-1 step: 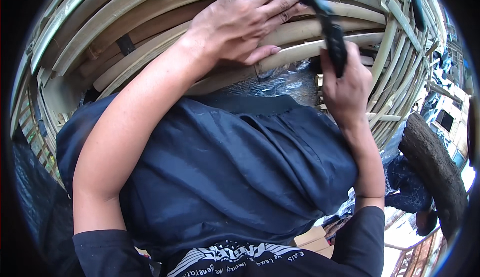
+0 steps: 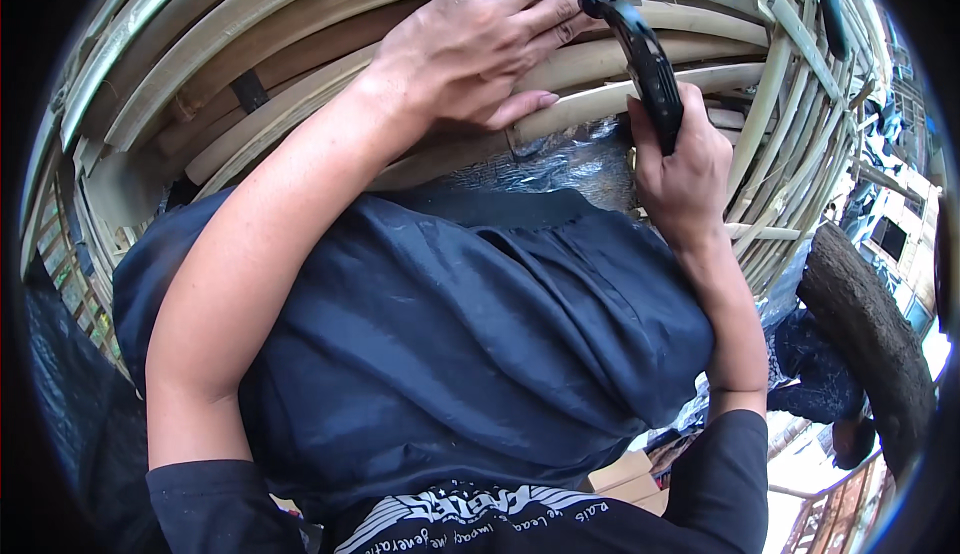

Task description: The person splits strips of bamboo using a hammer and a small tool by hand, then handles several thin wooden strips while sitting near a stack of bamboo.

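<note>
My left hand [image 2: 495, 39] lies flat with fingers spread across curved bamboo strips [image 2: 590, 62]. Its thumb rests apart on a lower strip. Gripped in my right hand [image 2: 685, 169] is a black, curved tool that looks like a hammer [image 2: 650, 59]. The tool rises from my fist and bends left, so its round end [image 2: 592, 2] sits at the fingertips of my left hand, over the strips. Whether that end touches a finger or the bamboo, I cannot tell. A small pale piece shows just behind the tool's head.
Dark blue cloth [image 2: 450, 324] covers my lap. Silvery sheeting [image 2: 570, 164] shows under the lowest strips. Upright bamboo slats [image 2: 775, 144] stand at the right, with a dark handle-like thing [image 2: 832, 14] hanging there. Further right are a thick log [image 2: 865, 304] and a person [image 2: 815, 369] in dark clothes.
The tool in my right hand has swung slightly left, and its head, blurred before, now shows sharply beside the left fingertips. My left hand stays in place.
</note>
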The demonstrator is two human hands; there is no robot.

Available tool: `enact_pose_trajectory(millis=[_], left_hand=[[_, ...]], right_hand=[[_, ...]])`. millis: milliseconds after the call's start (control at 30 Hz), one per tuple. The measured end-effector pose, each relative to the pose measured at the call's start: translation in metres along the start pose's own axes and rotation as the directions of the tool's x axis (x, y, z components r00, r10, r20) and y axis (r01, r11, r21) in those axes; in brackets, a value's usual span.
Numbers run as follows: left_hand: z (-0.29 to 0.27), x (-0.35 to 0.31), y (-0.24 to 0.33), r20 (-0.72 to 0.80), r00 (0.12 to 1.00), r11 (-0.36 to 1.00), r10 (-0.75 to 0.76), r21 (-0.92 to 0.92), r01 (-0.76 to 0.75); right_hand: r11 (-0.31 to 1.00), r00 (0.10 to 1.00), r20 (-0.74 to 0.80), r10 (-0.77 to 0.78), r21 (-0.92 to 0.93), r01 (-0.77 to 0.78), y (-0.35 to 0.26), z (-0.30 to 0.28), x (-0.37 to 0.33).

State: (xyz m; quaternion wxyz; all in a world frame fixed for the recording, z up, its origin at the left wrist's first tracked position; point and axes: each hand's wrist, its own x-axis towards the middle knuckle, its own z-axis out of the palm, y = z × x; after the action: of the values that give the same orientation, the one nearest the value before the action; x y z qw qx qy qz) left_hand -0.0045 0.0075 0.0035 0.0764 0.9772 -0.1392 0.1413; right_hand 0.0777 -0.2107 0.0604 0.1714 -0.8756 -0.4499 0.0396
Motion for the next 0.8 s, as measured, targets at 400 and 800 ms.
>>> enact_pose_trajectory(millis=[400,800], left_hand=[[0.0,0.001,0.001,0.057,0.998,0.951,0.03,0.305,-0.046],[0.001,0.005,-0.002,0.052,0.998,0.976,0.031,0.214,-0.041]], right_hand=[[0.992,0.973,-0.226,0.054,0.128,-0.025,-0.002,-0.008,-0.007],[0.968,0.953,-0.304,0.004,0.241,0.073,0.014,0.0,-0.015]])
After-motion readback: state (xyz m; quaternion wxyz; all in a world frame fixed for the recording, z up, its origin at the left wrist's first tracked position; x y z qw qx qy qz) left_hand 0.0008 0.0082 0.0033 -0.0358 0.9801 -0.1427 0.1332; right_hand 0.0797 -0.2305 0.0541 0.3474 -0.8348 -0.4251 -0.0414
